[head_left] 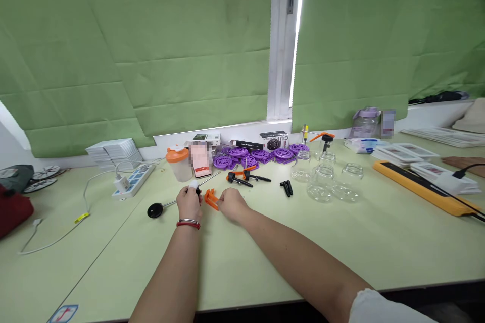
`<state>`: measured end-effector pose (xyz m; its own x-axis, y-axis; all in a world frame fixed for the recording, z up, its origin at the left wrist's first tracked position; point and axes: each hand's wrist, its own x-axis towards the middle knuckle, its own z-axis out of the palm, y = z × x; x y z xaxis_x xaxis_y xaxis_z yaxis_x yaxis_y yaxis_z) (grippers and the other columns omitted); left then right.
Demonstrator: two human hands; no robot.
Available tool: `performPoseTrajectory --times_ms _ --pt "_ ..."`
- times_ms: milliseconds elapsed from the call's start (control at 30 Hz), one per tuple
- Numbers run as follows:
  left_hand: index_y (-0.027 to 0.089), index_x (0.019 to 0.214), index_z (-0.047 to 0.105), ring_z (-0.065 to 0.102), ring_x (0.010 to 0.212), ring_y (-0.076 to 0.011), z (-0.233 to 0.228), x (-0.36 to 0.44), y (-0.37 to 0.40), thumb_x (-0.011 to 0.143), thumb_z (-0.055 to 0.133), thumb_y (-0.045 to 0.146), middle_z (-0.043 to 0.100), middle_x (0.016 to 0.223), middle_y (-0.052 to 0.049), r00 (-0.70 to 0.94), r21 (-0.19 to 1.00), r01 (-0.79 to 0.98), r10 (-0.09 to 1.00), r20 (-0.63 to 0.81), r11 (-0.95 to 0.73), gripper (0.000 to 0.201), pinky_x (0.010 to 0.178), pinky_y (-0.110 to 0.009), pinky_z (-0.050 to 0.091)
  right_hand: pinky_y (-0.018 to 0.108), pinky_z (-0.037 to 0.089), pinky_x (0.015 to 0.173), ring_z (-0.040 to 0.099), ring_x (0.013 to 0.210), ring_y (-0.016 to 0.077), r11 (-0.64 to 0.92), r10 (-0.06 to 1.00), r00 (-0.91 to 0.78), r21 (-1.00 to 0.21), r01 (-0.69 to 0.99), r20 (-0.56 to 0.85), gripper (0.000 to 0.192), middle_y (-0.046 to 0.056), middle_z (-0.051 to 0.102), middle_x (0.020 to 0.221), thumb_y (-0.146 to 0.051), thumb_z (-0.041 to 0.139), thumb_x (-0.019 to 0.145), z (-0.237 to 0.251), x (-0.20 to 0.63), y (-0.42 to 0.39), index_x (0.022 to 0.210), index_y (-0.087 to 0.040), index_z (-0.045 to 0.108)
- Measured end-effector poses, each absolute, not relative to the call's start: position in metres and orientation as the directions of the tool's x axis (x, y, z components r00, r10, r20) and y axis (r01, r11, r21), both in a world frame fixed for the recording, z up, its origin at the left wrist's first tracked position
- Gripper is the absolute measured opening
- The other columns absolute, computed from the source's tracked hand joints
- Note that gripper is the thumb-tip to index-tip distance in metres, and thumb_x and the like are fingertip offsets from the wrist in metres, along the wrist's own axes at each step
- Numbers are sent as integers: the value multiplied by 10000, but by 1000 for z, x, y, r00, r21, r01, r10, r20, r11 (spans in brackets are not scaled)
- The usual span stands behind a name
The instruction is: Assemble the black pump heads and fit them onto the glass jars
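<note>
Two hands rest on the pale green tabletop (242, 257), close together. The left hand (188, 203) is curled, with a red bracelet (188, 223) on its wrist. Its fingers are closed around a thin metal rod (170, 205) with a black round end (155, 210). The black end sits on the tabletop, out to the left of that hand. A small white tip (193, 183) shows at the top of the left hand's fingers.

The right hand (231, 204) is curled too, and its fingers touch a small orange plastic piece (211, 199). This orange piece lies on the tabletop right between the two hands. It is hard to tell if the right hand grips it or just touches it.

Past the hands, farther from the person, lie black and orange parts (242, 177). Behind those sits a pile of purple round pieces (261, 155). To the right of the right hand stand a few clear glass jars (326, 181). Past the left hand stands a cup with an orange lid (178, 162). Far to the left of the left hand lies a white power strip (133, 180) with a cable. Far off to the right lies a long yellow thing (420, 186).
</note>
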<state>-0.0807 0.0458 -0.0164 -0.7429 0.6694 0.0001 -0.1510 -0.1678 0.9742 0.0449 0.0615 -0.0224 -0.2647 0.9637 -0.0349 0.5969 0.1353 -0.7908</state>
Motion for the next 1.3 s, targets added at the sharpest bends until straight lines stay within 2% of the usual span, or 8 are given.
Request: performPoseTrajectory --times_ms 200,267,400,500,600,967,1167,1300 --pt "164 711 506 440 371 -82 -17 -79 46 612 614 336 517 552 38 -715 967 -155 698 33 -204 227 359 -212 284 237 287 468 413 449 86 89 943 -331 -925 369 -42 212 -18 511 507 -292 646 740 -1 102 72 594 -157 571" --pt "159 760 532 465 406 -84 -17 -74 45 602 631 322 537 576 34 -665 961 -152 743 74 -231 248 389 -213 318 223 214 430 342 403 58 -90 903 -407 -988 128 -136 211 -34 503 513 -318 635 747 5 132 75 642 -159 544" --pt "149 884 577 467 451 -78 -19 -53 42 599 678 302 539 576 39 -454 972 -107 880 138 -208 339 450 -211 344 202 129 422 281 404 20 -221 868 -484 -959 -179 -110 279 -24 549 627 -349 713 672 1 182 77 697 -152 518" --pt "156 913 588 469 476 -79 -21 -33 37 628 688 315 539 571 41 -284 983 -73 948 144 -171 342 485 -210 347 194 129 426 273 415 13 -263 854 -512 -926 -270 -93 310 -31 535 654 -356 738 652 -13 200 76 775 -149 543" --pt "165 910 592 483 504 -84 -23 -19 33 649 683 319 550 576 39 -199 984 -62 968 151 -167 316 519 -214 360 193 128 429 273 421 11 -302 829 -550 -909 -286 -102 308 -30 531 668 -328 746 643 -23 205 74 805 -148 557" --pt "172 915 555 502 541 -99 -16 -8 30 698 663 288 566 605 30 -111 971 -186 985 133 -152 269 564 -234 379 205 123 446 259 439 18 -277 777 -627 -927 -251 -62 306 -17 528 666 -340 739 672 -22 217 75 869 -134 627" --pt "178 1000 542 526 588 -122 -11 -1 20 729 650 318 570 661 11 -44 987 -26 986 159 -160 324 587 -251 400 208 122 445 251 433 22 -277 754 -654 -933 -230 -63 299 -15 523 655 -380 719 701 -22 213 69 854 -139 628" --pt "210 1020 502 515 603 -116 -8 7 11 735 655 309 562 698 20 80 985 22 982 170 -173 338 636 -267 430 210 119 445 237 427 23 -274 735 -674 -940 -205 -67 336 -17 525 643 -382 721 696 -24 209 64 910 -136 643"
